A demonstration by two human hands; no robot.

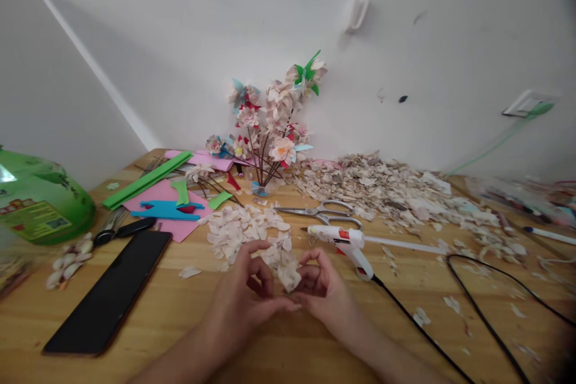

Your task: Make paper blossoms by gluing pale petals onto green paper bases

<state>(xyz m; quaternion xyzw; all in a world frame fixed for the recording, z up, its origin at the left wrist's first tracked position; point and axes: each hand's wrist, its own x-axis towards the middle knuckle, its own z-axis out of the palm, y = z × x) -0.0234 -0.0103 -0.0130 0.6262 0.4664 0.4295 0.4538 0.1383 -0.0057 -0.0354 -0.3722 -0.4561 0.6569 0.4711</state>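
Two hands (246, 289) meet around pale petals (288, 273) near a glue gun (335, 235).

A whitish wall (180, 42) stands beyond the wooden tabletop (182, 303), a white plate (524, 104) at right, a slanting edge (92, 66) at left.

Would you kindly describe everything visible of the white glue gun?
The white, plastic-looking glue gun lies on the light wooden table beside grey metal scissors, nozzle pointing left. It has orange-red parts, an angled handle trailing a black cable, and a translucent stick behind. The bare right hand is near, not touching it.
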